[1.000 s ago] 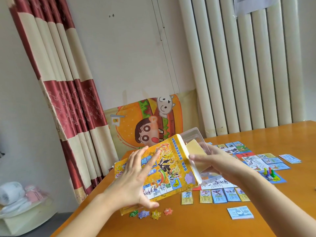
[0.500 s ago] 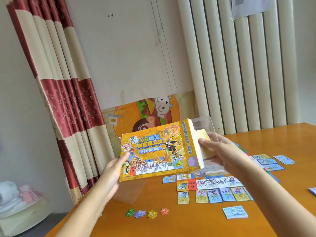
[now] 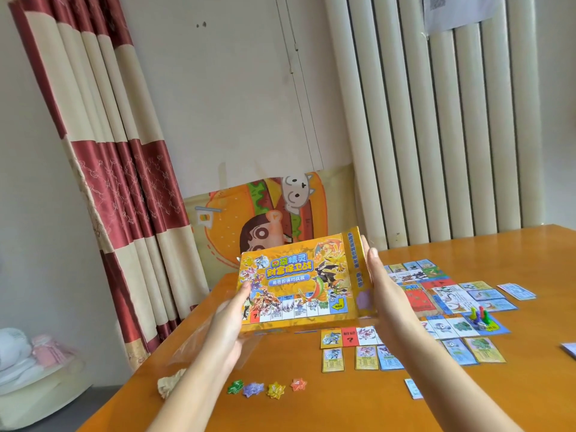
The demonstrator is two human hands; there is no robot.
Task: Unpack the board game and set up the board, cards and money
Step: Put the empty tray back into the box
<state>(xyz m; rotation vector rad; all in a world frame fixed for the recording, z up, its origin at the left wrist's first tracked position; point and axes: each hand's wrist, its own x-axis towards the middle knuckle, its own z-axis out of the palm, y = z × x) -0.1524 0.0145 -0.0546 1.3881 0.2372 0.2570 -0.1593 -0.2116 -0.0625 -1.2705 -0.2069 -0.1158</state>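
The yellow game box [image 3: 299, 285] is held upright above the table's far left side, its printed front facing me. My left hand [image 3: 224, 328] grips its lower left corner, thumb on the front. My right hand [image 3: 386, 294] lies flat against the box's right end, fingers straight. The game board [image 3: 448, 294] is spread on the table behind my right hand, with coloured pawns [image 3: 480, 316] on a corner. Property cards [image 3: 333, 360] lie in rows by the board. Money stacks [image 3: 516, 290] sit beside it.
Several star tokens [image 3: 268, 388] lie in a row on the orange table [image 3: 343, 410] near me. A clear plastic bag [image 3: 199, 344] and a crumpled wrapper [image 3: 170, 385] lie by the left edge. A cartoon cushion [image 3: 265, 219] stands behind the table.
The clear insert and open flap at the box's right end are no longer visible. My right hand went from the flap to flat on that end. My left hand shifted to the lower left corner.
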